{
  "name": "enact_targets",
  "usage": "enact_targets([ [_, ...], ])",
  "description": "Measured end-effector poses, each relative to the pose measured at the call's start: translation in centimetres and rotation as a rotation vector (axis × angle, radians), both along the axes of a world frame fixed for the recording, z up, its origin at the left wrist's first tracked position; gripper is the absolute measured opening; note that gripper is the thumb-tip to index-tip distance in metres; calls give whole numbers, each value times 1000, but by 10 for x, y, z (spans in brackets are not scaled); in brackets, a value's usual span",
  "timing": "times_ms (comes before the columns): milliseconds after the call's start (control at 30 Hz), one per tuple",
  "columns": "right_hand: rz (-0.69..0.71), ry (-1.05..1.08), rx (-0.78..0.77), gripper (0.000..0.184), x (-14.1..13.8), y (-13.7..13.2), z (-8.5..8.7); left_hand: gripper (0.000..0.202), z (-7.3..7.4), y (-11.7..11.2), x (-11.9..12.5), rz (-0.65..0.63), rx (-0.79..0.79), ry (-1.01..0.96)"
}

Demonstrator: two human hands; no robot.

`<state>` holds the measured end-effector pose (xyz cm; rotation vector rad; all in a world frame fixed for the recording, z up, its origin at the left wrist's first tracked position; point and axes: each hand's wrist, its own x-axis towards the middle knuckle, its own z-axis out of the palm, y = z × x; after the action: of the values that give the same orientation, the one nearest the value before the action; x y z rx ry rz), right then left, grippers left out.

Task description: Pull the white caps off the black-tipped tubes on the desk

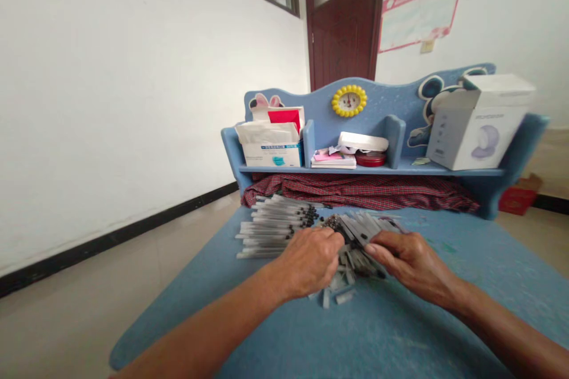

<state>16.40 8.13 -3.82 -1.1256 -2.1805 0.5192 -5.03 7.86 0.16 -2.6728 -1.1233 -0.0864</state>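
My left hand (311, 260) is closed, its fingers curled in at the middle of the pile; whatever it grips is hidden behind the knuckles. To the right, my right hand (411, 257) pinches a thin pen with a dark end between thumb and forefinger, partly covered by the fingers. Beyond the left hand lies a stack of grey translucent pens (275, 222), their black ends pointing right. Similar clear pen barrels (362, 225) lie fanned out between the hands and behind the right one. Short clear pieces like pen caps (342, 296) are scattered on the blue table (355, 343).
A blue shelf (373, 170) at the table's back holds a mask box (273, 151), a red round tin (371, 159) and a tall white box (478, 124). A yellow clock (349, 100) sits on its backboard. Checked cloth (377, 189) is bunched underneath.
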Motion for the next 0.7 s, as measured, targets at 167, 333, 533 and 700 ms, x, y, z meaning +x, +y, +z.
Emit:
enact_targets([
  [167,-39,141,-110,44,0,4,-5,12,-16,3,22,-131,104,-81],
  [333,-5,234,-342,42,3,7,-8,16,-28,7,15,-143,132,-159],
  [533,63,367,-563,39,2,8,-12,16,-37,8,8,-228,199,-196],
  [700,128,489,-648,37,1,10,-13,17,-39,8,7,-254,187,-220],
])
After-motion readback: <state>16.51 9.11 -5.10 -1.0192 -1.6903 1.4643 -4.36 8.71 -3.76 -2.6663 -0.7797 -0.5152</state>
